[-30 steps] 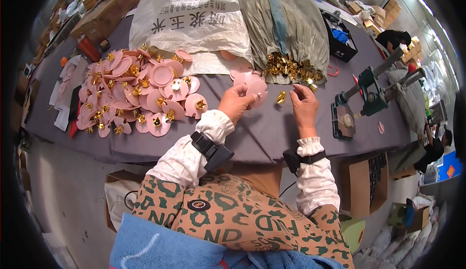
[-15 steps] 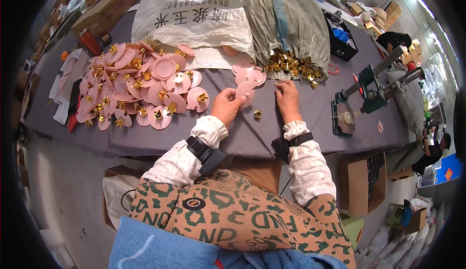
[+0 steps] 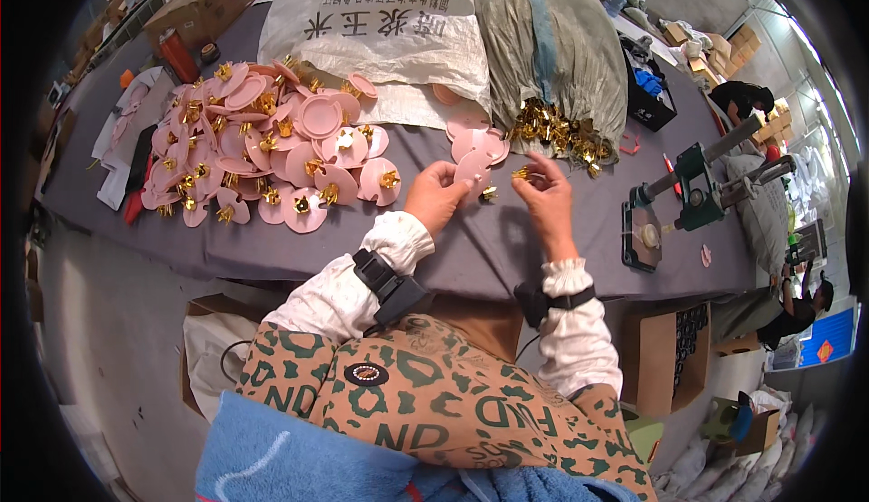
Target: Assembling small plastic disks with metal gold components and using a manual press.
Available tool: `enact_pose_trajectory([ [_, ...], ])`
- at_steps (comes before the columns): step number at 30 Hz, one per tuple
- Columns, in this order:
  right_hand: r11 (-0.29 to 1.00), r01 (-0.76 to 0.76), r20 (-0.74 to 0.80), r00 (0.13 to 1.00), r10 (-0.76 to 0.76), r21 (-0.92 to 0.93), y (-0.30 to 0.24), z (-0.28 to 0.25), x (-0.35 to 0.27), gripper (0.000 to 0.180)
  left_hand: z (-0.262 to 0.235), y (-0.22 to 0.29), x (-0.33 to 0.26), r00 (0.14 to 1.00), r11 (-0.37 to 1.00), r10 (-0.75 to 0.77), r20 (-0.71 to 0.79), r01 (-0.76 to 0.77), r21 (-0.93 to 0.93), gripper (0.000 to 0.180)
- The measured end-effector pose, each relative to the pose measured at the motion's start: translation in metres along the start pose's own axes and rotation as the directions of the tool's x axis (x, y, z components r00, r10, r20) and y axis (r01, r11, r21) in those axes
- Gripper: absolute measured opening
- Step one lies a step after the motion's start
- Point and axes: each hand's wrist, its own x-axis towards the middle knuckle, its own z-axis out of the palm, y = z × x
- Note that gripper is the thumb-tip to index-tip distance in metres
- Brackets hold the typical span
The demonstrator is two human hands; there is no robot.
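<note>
Pinched in my left hand [image 3: 436, 198] is a flat pink plastic disc [image 3: 472, 172], tilted up above the grey cloth. My right hand [image 3: 549, 201] holds a small gold pronged metal piece [image 3: 521, 173] between thumb and fingers, a short way right of the disc. Another gold metal piece [image 3: 489, 194] lies between the two hands, by the lower edge of the disc. Just beyond my left hand rest a few loose pink discs [image 3: 487, 140]. More gold pieces [image 3: 552, 128] spill from the mouth of a woven sack [image 3: 579, 58].
A big heap of pink discs with gold pieces [image 3: 272, 149] covers the left of the table [image 3: 380, 262]. Behind it lies a white woven sack [image 3: 380, 40]. At right stand a green hand press [image 3: 674, 190] and a black box [image 3: 650, 95]. Two people work farther right.
My right hand has lifted off the cloth near the sack, now with a gold piece in its fingers. The left hand still holds the disc, and the view has shifted slightly.
</note>
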Motion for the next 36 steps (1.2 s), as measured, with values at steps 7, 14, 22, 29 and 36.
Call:
enact_pose_trajectory([
  [7,0.915,0.344,0.005,0.936,-0.351,-0.210,-0.028,0.036,-0.036,0.028,0.007,0.003,-0.009,0.998,0.999,-0.007,0.068,0.003,0.048,0.016],
  [14,0.862,0.437,0.072,0.898,-0.434,-0.257,-0.031,0.037,-0.044,0.025,-0.001,0.009,-0.022,0.983,0.943,0.173,0.063,-0.184,0.276,0.014],
  [22,0.918,0.322,-0.021,0.942,-0.335,-0.232,-0.033,0.049,-0.054,0.022,-0.003,0.018,-0.035,0.907,0.763,0.400,0.130,-0.408,0.501,0.010],
  [29,0.929,-0.200,0.057,0.980,0.192,0.310,-0.030,0.053,-0.037,0.020,-0.046,0.045,-0.015,0.802,0.498,0.553,0.225,-0.535,0.683,0.020],
  [36,0.753,0.351,0.174,0.935,-0.308,-0.556,0.018,0.034,-0.014,0.034,-0.106,0.106,0.021,0.490,-0.126,0.831,0.264,-0.296,0.947,0.033],
])
